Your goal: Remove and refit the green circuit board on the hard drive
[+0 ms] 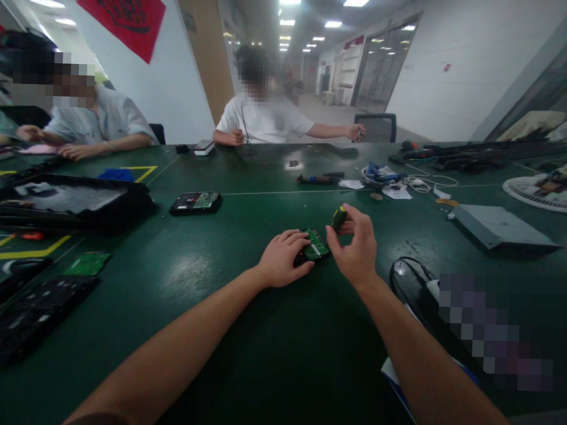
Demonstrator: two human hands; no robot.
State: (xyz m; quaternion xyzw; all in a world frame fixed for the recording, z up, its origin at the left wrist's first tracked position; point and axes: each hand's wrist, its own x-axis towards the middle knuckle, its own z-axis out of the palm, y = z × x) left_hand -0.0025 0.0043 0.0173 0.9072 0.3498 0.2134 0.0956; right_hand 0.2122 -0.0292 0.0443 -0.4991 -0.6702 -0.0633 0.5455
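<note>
A small hard drive with a green circuit board (316,245) lies on the dark green table (242,335) in front of me. My left hand (282,259) rests on its left side, fingers curled over it, holding it down. My right hand (354,246) is closed round a screwdriver with a black and yellow handle (339,218), held upright over the drive's right edge. The screwdriver's tip is hidden behind my fingers.
A second drive with a green board (196,202) lies further left. A black tray (65,202), a loose green board (87,264) and dark parts (28,318) sit at left. A grey box (499,227), cables (419,180) and a fan grille (542,193) lie at right. Two people sit across the table.
</note>
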